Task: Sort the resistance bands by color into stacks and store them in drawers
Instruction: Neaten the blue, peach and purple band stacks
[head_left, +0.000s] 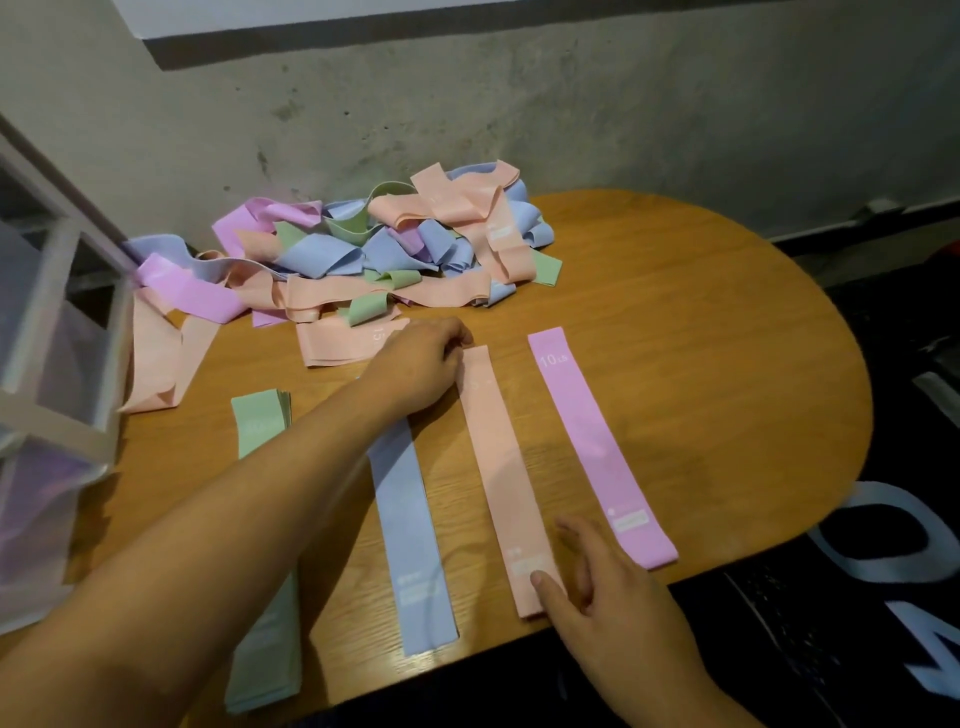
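Flat bands lie side by side on the wooden table (727, 332): a green stack (262, 519), a blue band (410, 535), a peach band (501, 467) and a pink band (597, 447). My left hand (421, 364) reaches over the blue band and its curled fingers touch the far end of the peach band. My right hand (597, 587) lies at the peach band's near end, thumb pressing on it, fingers relaxed. A tangled pile of mixed bands (374, 249) sits at the back.
A translucent plastic drawer unit (57, 364) stands at the left edge of the table. A stained wall runs behind the pile. The table's rounded right end borders a dark floor with white lettering.
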